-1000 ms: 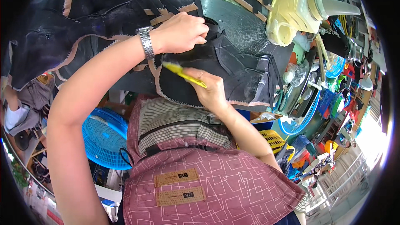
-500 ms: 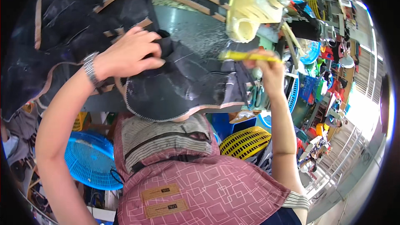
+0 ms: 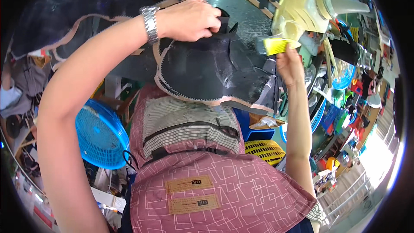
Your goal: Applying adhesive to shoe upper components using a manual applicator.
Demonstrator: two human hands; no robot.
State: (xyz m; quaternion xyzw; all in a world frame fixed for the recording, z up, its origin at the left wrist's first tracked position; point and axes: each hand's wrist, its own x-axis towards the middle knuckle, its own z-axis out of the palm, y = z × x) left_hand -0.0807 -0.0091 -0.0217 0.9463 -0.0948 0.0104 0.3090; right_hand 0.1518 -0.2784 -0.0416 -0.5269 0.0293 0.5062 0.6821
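A black leather-like piece [image 3: 194, 67] with a pale, zigzag-cut edge lies on the worktable in front of me, its lower rim hanging toward my apron. My left hand [image 3: 189, 19], wearing a metal watch, has its fingers curled on the upper edge of this piece, where a black flap [image 3: 224, 20] stands raised. At the piece's right end, my right hand [image 3: 291, 64] grips a yellow-handled brush [image 3: 278, 46]. The brush tip points left and is blurred. Whitish wet streaks show on the black surface.
Behind the brush stands a pale yellow plastic jug [image 3: 302, 8] with a long spout. More black pieces [image 3: 51, 17] cover the table's left. Below the table are a blue basket [image 3: 101, 136] and a yellow basket [image 3: 264, 150]. Scissors handles [image 3: 283, 103] show beside my right wrist.
The whole view has shifted. My left hand has moved right along the piece's upper edge. The brush has turned to show its broad yellow side.
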